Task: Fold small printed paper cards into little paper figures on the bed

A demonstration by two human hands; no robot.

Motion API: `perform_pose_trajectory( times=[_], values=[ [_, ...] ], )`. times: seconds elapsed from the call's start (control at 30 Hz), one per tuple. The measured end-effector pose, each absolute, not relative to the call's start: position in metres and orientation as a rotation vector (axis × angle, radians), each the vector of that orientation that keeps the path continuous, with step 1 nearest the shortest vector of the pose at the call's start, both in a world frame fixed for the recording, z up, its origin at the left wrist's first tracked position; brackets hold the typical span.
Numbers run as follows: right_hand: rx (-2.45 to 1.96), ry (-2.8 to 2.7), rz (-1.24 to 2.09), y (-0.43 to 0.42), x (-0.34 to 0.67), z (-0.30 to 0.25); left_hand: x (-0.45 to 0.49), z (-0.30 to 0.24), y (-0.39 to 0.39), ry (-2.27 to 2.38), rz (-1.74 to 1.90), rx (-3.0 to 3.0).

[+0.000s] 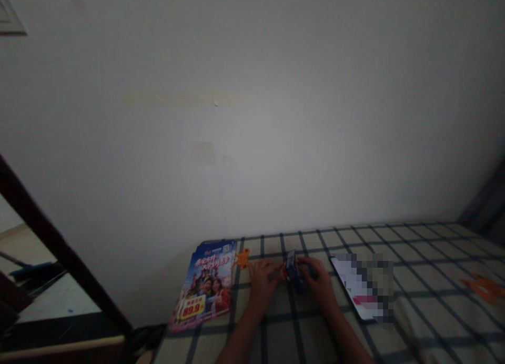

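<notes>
Between my two hands stands a small folded paper [292, 272], dark blue with some red and printed marks, held just above or on the checked cloth. My left hand [265, 274] pinches its left side with the fingertips. Its right side is gripped by my right hand [316, 275], with the fingers curled. To the left of my left hand lies a stack of printed flyers [209, 285], blue at the top and pink at the bottom.
A checked cloth [276, 322] covers the surface, with orange figures [242, 259] on it. At the right lies a dark-edged tablet or phone [357, 293], partly blurred out. The white wall [276, 143] rises behind. A dark wooden bar [59, 248] slants at the left.
</notes>
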State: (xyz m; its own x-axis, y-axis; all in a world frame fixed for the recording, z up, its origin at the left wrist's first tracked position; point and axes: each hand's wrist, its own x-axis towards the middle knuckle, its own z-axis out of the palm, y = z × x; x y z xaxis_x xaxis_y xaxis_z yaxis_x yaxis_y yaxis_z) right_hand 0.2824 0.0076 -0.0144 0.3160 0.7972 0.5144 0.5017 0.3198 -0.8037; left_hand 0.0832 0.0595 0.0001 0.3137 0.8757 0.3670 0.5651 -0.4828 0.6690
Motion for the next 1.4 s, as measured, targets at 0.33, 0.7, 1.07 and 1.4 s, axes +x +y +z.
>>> perform_pose_trajectory(
  times=[0.33, 0.7, 1.07, 1.4],
  values=[
    [-1.298, -1.383, 0.271, 0.012, 0.289, -0.03, 0.084, -0.012, 0.068, 1.261, 1.165, 2.118],
    [-1.183, -1.498, 0.428, 0.012, 0.287, -0.038, 0.083, -0.02, 0.075, 1.241, 1.288, 2.074],
    [-1.234, -1.282, 0.475, 0.011, 0.283, -0.03, 0.086, -0.008, 0.068, 1.281, 1.212, 2.107],
    [-1.225, -1.218, 0.493, 0.009, 0.283, -0.021, 0.084, -0.006, 0.065, 1.236, 1.202, 2.003]
  ],
)
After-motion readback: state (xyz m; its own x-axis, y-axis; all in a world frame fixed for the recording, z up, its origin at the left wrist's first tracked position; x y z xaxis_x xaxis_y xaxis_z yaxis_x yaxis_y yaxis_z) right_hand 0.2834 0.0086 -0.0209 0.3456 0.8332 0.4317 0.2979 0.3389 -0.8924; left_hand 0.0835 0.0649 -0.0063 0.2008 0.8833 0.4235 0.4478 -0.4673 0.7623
